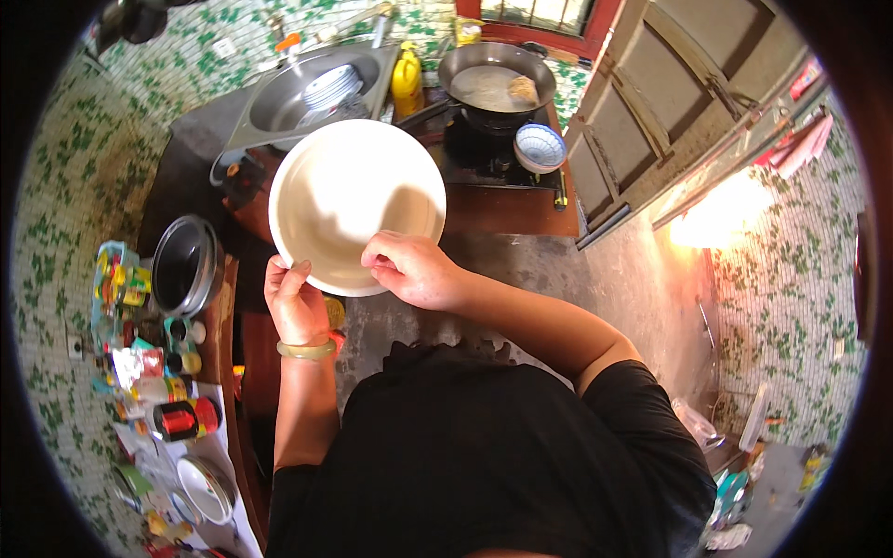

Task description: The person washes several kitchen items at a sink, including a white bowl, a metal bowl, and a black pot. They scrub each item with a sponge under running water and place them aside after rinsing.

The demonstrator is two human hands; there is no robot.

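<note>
A wide cream-coloured basin is held up in front of my body, its inside facing me, bright at the top and shaded lower down. My left hand grips its lower left rim, thumb over the edge. My right hand is over the lower right of the basin with its fingers curled in; I see nothing between them. Whether that hand touches the basin is unclear. On the left wrist are a pale bangle and something red.
Plates sit in a steel sink. Beside it are a yellow bottle and a wok holding pale liquid and a tan lump. A patterned bowl stands near the stove. Dark basins and jars crowd the left; a wooden door stands right.
</note>
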